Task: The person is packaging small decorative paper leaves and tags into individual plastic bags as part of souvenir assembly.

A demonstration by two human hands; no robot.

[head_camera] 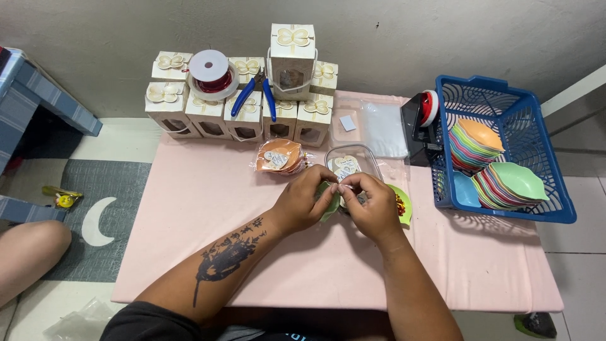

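head view | left hand (303, 202) and right hand (372, 208) grips pinched on glossy green leaf-shaped dish (399, 205) | pink tablecloth (208, 208)

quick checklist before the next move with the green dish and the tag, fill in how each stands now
1. Both hands on the work: left hand and right hand meet over the green leaf dish: ok.
2. Small white tag pinched between the fingertips: ok.
3. Tag tied on: cannot tell, fingers hide it.
4. Clear tub of tags within reach behind the hands: ok.
5. Spare dishes stacked in the blue basket: ok.
6. Blue pliers at hand: not ok, up on the gift boxes.
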